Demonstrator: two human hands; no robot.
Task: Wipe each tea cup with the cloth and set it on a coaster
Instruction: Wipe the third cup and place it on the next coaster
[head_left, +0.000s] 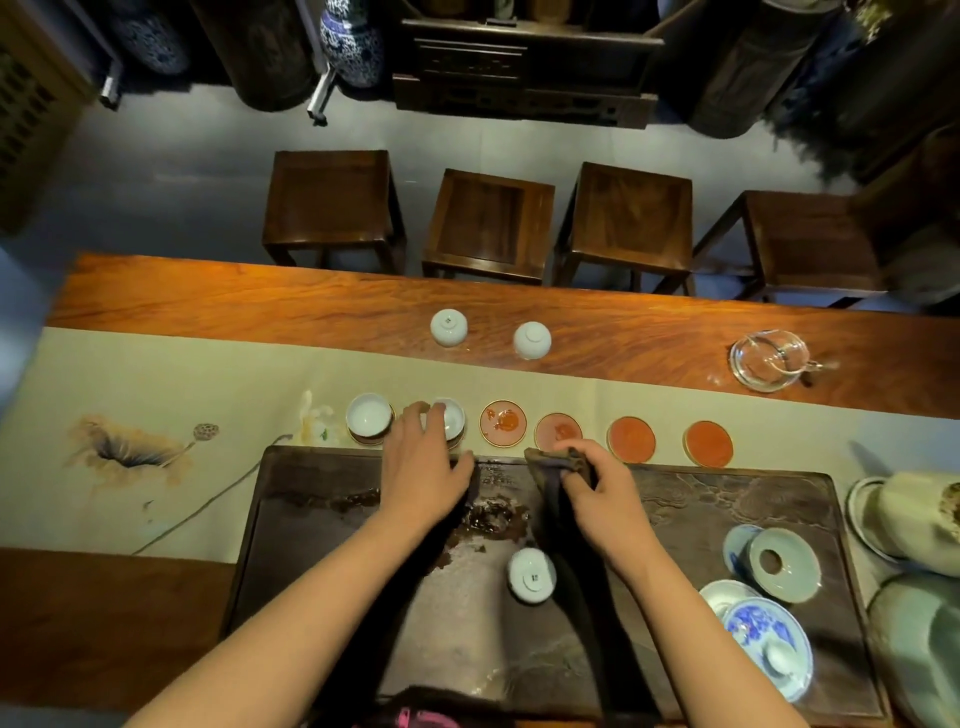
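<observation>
Our left hand (423, 457) pinches the rim of an upright tea cup (451, 418) seated on the second coaster from the left; a first cup (369, 418) stands on the coaster beside it. Our right hand (597, 488) grips the dark cloth (553, 467), which trails toward us over the tea tray (753, 499). The next inverted cup (531, 576) lies on the tray between our forearms, nearer the right; four bare coasters (503, 422) run rightward. Two more inverted cups (449, 327) wait beyond.
</observation>
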